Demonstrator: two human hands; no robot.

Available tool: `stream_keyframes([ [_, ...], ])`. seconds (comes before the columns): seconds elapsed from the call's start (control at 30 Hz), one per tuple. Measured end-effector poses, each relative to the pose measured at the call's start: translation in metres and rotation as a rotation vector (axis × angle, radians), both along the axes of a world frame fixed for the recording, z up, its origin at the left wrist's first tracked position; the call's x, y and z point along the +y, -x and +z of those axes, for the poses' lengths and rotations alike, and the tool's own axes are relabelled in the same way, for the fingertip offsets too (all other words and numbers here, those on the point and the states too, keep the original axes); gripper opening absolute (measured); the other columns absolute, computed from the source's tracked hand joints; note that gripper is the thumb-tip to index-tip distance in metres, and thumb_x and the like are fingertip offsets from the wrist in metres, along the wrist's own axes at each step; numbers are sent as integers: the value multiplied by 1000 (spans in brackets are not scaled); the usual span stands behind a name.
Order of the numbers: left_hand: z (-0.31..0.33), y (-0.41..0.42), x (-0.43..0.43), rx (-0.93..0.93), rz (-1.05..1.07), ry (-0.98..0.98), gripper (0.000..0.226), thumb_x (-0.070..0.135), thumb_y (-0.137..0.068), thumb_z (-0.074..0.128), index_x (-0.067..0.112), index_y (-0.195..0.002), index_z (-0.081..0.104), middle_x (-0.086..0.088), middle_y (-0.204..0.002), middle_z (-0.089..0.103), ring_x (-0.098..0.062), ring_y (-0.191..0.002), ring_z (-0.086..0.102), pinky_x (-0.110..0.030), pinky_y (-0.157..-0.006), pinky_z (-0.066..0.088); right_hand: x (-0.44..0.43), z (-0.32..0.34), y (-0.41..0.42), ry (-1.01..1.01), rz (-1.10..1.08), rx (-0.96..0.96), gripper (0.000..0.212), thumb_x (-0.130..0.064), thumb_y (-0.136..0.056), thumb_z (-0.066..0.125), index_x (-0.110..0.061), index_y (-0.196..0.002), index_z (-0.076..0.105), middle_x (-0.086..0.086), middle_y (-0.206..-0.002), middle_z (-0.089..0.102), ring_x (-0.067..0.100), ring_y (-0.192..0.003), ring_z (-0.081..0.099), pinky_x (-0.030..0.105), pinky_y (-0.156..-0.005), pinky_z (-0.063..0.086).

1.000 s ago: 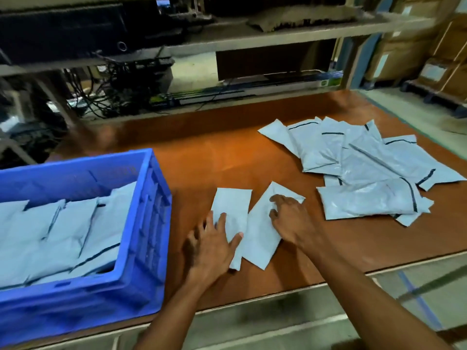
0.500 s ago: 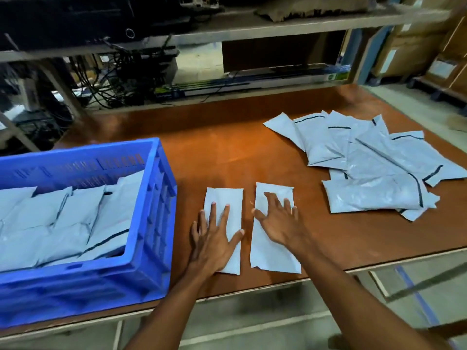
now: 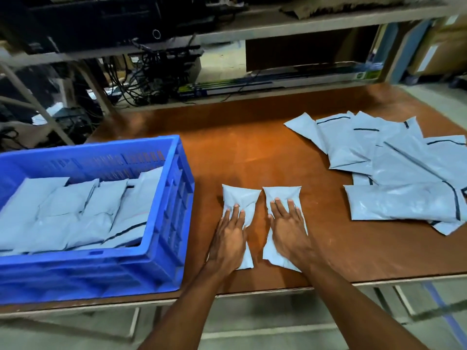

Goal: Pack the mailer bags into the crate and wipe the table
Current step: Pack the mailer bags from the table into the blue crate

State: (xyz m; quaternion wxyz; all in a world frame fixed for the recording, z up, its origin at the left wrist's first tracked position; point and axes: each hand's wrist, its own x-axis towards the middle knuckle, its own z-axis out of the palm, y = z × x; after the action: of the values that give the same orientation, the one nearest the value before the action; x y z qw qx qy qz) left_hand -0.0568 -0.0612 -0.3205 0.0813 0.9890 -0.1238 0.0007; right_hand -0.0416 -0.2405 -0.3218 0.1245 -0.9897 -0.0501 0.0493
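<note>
Two small grey mailer bags lie side by side on the brown table [image 3: 252, 152] near its front edge. My left hand [image 3: 228, 238] grips the left bag [image 3: 240, 195] round its middle, and the plastic bunches up under the fingers. My right hand [image 3: 288, 231] grips the right bag [image 3: 281, 193] the same way. A blue crate [image 3: 101, 271] stands on the table to the left, with several packed mailer bags [image 3: 75, 213] in it. A loose pile of several larger mailer bags [image 3: 394, 173] is spread at the right of the table.
Behind the table runs a low shelf [image 3: 252, 97] with cables and dark equipment [image 3: 156, 77]. Cardboard boxes [image 3: 439, 46] stand at the far right. Bare tabletop lies between the crate and the pile.
The right bag was turned straight beside the left one. Both hands then went from lying flat on the bags to squeezing them round the middle, so the bags now look pinched.
</note>
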Motion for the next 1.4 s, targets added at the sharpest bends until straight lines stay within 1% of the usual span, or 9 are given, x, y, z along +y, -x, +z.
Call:
stream_keyframes([
  [0.13,53,10,1,-131,-29,61,41,9,-89,53,5,-129,61,-15,-140,55,-25,-131,52,-27,-104,42,5,37,13,-171,-102,6,52,-33,-106,15,-16,-154,23,9,-162,22,31,-148,18,36,-119,14],
  [0.2,101,11,6,-259,-47,174,44,10,-97,46,7,-140,49,-11,-153,41,-22,-143,37,-26,-111,33,19,76,17,-383,-214,-137,44,-30,-107,28,-14,-144,44,17,-140,54,37,-127,50,36,-96,40],
  [0.3,195,15,34,-292,-47,326,48,27,-106,33,10,-151,31,-6,-163,19,-22,-149,17,-38,-116,25,62,156,15,-592,-159,-383,42,-38,-107,29,-23,-137,55,10,-102,71,25,-96,65,24,-68,41],
  [0.53,288,18,222,-554,-17,240,43,20,-105,36,6,-145,39,-15,-157,30,-27,-142,29,-32,-111,23,217,270,6,-576,231,-827,35,-25,-104,39,-9,-129,58,12,-124,64,32,-117,55,40,-97,41],
  [0.7,207,-13,297,-52,111,68,62,25,-99,5,-3,-140,41,-26,-153,29,-44,-140,27,-53,-110,31,309,218,-9,-129,293,-502,42,-30,-105,30,-13,-141,44,9,-150,42,35,-142,29,44,-115,21],
  [0.87,155,-26,307,564,80,-296,80,66,-97,25,29,-154,-18,-7,-159,-27,-39,-149,-10,-51,-121,2,319,146,-20,270,150,300,75,-58,-99,25,-25,-155,-13,9,-160,-26,44,-146,-16,55,-118,-4],
  [1.07,163,-16,297,577,67,-368,89,70,-95,25,22,-151,-25,-12,-158,-30,-41,-148,-13,-51,-119,0,318,146,-20,353,188,434,83,-67,-95,27,-31,-151,-24,8,-154,-37,45,-145,-20,55,-118,-3],
  [1.23,170,-24,297,414,186,-285,85,65,-96,30,22,-156,-12,-16,-162,-17,-44,-148,-12,-56,-119,6,315,173,-18,425,277,191,73,-61,-97,31,-16,-153,23,20,-161,11,39,-149,4,57,-118,3],
  [1.4,208,-29,244,-60,115,-4,61,49,-100,40,19,-151,25,-15,-157,26,-39,-141,27,-52,-113,28,251,236,-24,164,286,-464,33,-37,-92,47,-17,-111,65,8,-115,69,31,-108,61,41,-96,44],
])
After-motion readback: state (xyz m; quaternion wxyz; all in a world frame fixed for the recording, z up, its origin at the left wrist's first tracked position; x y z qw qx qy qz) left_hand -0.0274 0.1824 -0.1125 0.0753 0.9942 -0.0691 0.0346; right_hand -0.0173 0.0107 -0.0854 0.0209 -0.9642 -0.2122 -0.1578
